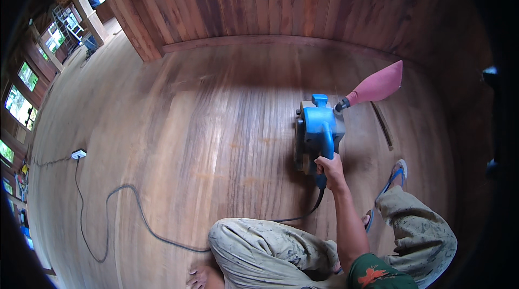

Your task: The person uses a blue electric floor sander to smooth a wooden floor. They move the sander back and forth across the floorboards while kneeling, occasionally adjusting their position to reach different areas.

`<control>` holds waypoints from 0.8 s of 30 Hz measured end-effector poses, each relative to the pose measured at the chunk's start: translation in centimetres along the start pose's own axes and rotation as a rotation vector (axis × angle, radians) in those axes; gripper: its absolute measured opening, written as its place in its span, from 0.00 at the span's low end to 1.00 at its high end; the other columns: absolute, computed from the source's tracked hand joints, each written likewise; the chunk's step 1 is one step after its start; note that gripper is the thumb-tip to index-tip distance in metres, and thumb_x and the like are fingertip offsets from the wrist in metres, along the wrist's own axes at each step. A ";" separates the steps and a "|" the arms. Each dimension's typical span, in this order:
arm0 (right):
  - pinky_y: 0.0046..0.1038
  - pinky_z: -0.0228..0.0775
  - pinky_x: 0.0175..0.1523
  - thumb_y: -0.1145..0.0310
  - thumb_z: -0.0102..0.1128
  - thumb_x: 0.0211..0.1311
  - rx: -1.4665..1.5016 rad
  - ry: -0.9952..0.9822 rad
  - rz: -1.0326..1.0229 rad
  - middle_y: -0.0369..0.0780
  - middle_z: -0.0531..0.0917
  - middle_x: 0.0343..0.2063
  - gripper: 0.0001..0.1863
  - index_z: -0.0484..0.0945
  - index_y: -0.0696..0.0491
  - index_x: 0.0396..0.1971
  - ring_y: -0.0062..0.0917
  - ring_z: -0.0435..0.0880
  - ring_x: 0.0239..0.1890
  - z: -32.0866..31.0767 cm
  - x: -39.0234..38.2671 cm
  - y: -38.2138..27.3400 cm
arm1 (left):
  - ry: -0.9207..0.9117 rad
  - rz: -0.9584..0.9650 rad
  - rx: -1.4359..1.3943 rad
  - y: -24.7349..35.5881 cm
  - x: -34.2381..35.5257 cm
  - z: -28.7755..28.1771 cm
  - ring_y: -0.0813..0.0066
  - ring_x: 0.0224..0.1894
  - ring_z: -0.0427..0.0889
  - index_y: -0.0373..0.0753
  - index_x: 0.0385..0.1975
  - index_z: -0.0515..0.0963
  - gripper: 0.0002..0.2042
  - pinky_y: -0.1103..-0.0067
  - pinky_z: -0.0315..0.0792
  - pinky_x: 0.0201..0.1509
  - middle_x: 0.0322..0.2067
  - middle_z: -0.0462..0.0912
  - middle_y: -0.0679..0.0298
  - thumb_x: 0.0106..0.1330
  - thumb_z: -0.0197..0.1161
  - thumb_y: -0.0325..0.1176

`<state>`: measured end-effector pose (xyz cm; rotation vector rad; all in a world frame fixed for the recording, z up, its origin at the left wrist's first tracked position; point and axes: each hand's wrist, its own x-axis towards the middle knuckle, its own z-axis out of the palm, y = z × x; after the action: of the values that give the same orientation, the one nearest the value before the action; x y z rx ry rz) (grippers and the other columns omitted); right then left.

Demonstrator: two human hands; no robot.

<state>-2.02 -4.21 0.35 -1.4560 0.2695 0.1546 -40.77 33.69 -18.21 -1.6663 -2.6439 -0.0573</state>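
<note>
Between the knees, the right arm extends; its grip clasps the sander handle.

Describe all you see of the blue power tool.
The blue power tool has a glossy housing with darker sides, a front knob and a rear handle gripped by the right hand. A pink, cloth-looking bag sticks out to its right. It sits upright on the wooden floor, a dark cord trailing from its back. Its underside is hidden.

A blue power sander stands upright on the wooden floor. Its pink dust bag juts out rightward, looking filled.
</note>
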 end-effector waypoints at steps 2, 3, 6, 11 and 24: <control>0.26 0.64 0.24 0.74 0.62 0.53 -0.019 0.010 -0.001 0.33 0.72 0.15 0.07 0.71 0.51 0.22 0.20 0.70 0.15 -0.3 0.4 -0.1 | 0.006 -0.005 0.021 -0.1 -0.1 0.0 0.57 0.75 0.63 0.48 0.76 0.60 0.34 0.48 0.61 0.69 0.75 0.62 0.61 0.76 0.40 0.61; 0.27 0.64 0.24 0.74 0.62 0.54 -0.031 0.006 -0.017 0.33 0.72 0.15 0.07 0.71 0.50 0.24 0.20 0.70 0.15 -0.1 0.7 -0.3 | 0.009 -0.008 0.034 0.0 -0.1 -0.1 0.57 0.75 0.63 0.48 0.76 0.60 0.34 0.48 0.61 0.69 0.75 0.62 0.61 0.76 0.40 0.61; 0.27 0.64 0.24 0.74 0.62 0.53 -0.082 0.054 0.029 0.33 0.72 0.15 0.07 0.71 0.51 0.24 0.20 0.70 0.15 0.4 2.7 -1.0 | 0.009 -0.015 0.082 0.0 -0.1 -0.4 0.58 0.75 0.63 0.48 0.76 0.60 0.34 0.48 0.61 0.69 0.75 0.62 0.61 0.76 0.40 0.61; 0.27 0.66 0.24 0.71 0.62 0.55 -0.085 0.037 -0.051 0.33 0.73 0.15 0.08 0.72 0.50 0.19 0.21 0.72 0.15 2.1 11.9 -2.9 | 0.021 -0.017 0.143 0.0 -0.3 -0.7 0.58 0.75 0.63 0.48 0.76 0.60 0.34 0.48 0.61 0.69 0.75 0.62 0.61 0.76 0.40 0.61; 0.27 0.63 0.26 0.70 0.63 0.53 -0.058 0.049 -0.047 0.35 0.74 0.16 0.10 0.73 0.50 0.17 0.21 0.71 0.17 5.4 32.5 -9.7 | 0.070 0.024 0.319 -0.8 0.6 -0.8 0.58 0.75 0.62 0.49 0.76 0.60 0.34 0.48 0.61 0.69 0.75 0.61 0.62 0.76 0.41 0.62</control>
<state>32.21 -1.85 1.28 -1.5235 0.2723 0.0886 -41.77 33.84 -17.41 -1.5589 -2.4247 0.2860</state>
